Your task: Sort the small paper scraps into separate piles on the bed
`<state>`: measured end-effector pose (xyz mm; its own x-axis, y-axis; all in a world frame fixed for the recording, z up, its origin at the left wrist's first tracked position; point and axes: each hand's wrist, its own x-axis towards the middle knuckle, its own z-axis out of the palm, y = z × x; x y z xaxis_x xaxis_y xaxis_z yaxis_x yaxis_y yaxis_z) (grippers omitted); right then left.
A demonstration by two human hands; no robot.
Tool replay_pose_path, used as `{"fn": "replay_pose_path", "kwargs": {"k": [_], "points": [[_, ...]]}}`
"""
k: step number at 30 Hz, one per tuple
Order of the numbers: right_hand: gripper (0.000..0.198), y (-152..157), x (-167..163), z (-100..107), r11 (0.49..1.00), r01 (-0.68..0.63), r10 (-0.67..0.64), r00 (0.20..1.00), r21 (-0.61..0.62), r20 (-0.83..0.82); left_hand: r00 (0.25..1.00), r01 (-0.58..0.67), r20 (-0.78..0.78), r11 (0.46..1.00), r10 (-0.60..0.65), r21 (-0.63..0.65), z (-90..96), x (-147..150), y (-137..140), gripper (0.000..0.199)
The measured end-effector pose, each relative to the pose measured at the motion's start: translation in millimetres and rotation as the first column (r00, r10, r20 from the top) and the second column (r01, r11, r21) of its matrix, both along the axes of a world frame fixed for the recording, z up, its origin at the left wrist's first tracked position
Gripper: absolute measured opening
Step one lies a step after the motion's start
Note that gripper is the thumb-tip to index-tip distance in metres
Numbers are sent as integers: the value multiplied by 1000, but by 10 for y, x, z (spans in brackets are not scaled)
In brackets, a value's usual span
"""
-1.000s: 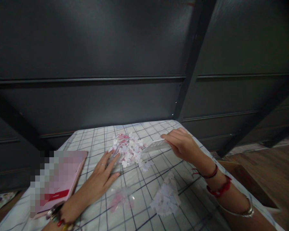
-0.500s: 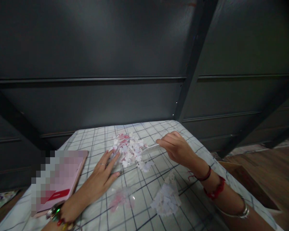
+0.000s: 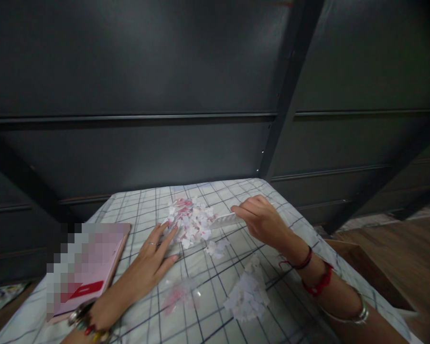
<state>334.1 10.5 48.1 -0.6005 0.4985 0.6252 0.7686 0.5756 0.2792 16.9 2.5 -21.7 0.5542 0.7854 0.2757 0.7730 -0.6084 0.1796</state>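
White-pink paper-scrap heap (image 3: 192, 223): right hand (image 3: 260, 219) pinching thin white card (image 3: 224, 220), three o'clock; left hand (image 3: 152, 260) spread wide, eight o'clock; brisk flick might scatter scraps.

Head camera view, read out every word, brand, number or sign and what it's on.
No text can be read.
Pink case: partly pixelated, nothing legible.
White piece in the right hand: any print too blurred.
Paper scraps: any marks too small.

two hands (image 3: 152, 259), three paper-scrap piles (image 3: 192, 222)
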Motion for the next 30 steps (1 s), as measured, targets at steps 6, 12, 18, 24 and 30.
{"fn": "replay_pose_path", "kwargs": {"k": [6,12,18,24,30], "points": [[29,-32,89,59,998,-67,67,998,-20,-12,1000,-10,-8,1000,10,-14,14,-2,-8,58],[33,1,5,-6,1000,0,0,1000,10,-3,1000,-20,-22,999,20,-27,-6,-7,-1,57],[31,-18,56,33,998,-44,44,999,-40,17,1000,-17,-26,1000,16,-22,11,-5,-7,58],[32,-12,32,22,999,-22,23,1000,32,-15,1000,-19,-15,1000,19,-6,-8,-12,-1,58],[30,-19,27,25,999,-46,46,998,-14,29,1000,-13,-21,1000,13,-19,11,-3,-6,58]]}}
